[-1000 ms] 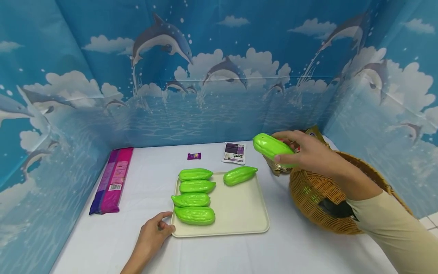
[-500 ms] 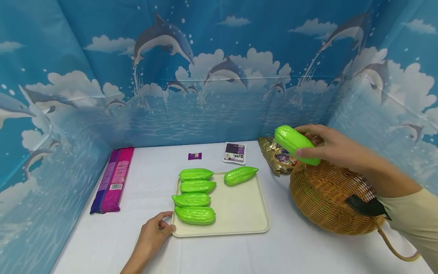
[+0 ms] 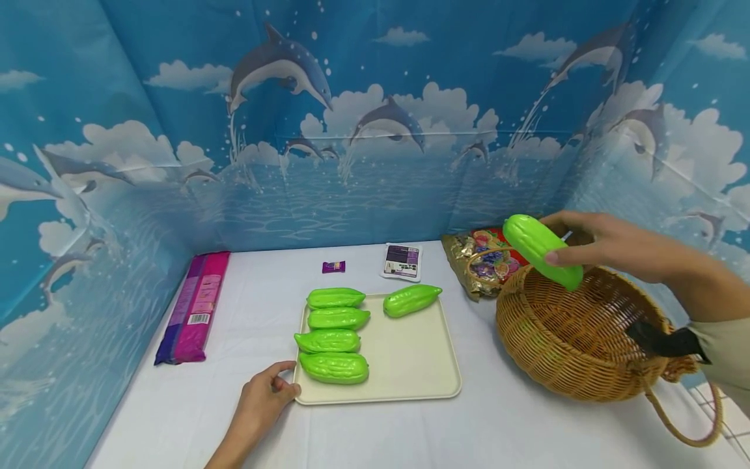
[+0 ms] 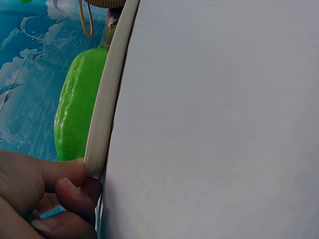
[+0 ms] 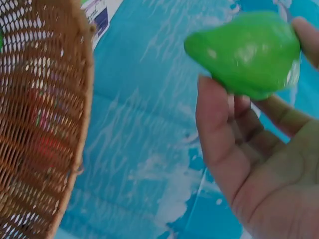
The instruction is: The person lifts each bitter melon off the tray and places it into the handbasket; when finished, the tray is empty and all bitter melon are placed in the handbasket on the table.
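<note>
In the head view my right hand [image 3: 609, 244] holds a glossy green bitter melon [image 3: 541, 251] between thumb and fingers, above the far rim of a brown wicker basket [image 3: 556, 352]. The right wrist view shows this melon [image 5: 249, 55] tapering to a blunt point, apart from the basket. My left hand [image 3: 263, 400] grips the near left corner of a cream tray [image 3: 410, 365] with thumb and forefinger; the left wrist view has the fingers at the rim [image 4: 107, 104]. Several bitter melons [image 3: 334, 368] lie stacked in a column along the tray's left side, and one melon [image 3: 412, 300] lies at its back right.
A pink and purple packet [image 3: 193, 306] lies at the left. Behind the tray are a small purple sweet [image 3: 333, 267] and a white and purple sachet [image 3: 402, 262]. Gold and red bags [image 3: 469, 260] lie behind the basket. One basket handle [image 3: 682, 436] droops at the right front.
My right hand has carried the bitter melon to the right, from near the gold bag to over the basket's far rim. The left hand and tray stay put.
</note>
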Available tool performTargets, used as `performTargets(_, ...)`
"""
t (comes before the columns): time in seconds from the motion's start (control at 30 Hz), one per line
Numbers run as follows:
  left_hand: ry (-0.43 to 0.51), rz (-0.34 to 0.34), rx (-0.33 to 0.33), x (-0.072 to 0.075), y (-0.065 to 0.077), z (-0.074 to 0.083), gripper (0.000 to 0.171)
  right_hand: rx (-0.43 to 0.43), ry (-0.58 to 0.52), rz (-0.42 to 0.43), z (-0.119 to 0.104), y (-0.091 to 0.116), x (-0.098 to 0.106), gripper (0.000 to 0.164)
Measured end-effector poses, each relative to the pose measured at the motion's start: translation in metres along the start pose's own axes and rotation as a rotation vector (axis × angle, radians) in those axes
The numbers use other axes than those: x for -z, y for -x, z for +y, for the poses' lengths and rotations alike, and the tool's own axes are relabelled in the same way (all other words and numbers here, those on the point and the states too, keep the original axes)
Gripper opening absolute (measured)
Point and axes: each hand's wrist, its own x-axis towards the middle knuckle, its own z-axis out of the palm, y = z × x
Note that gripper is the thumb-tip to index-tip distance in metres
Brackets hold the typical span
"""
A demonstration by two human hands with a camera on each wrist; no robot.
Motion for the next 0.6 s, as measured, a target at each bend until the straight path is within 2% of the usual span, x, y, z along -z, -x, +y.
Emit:
performTargets(0.43,0.001,-0.003,0.0,-0.002,0.001,0.0,0.043,-0.13,-0.219,-0.153,0.052,-0.002,0.009,0.076)
performTargets(0.6,0.006,-0.001,0.015,-0.002,0.001,0.001,0.043,-0.174,-0.272,-0.205,0.068,-0.002,0.009,0.08)
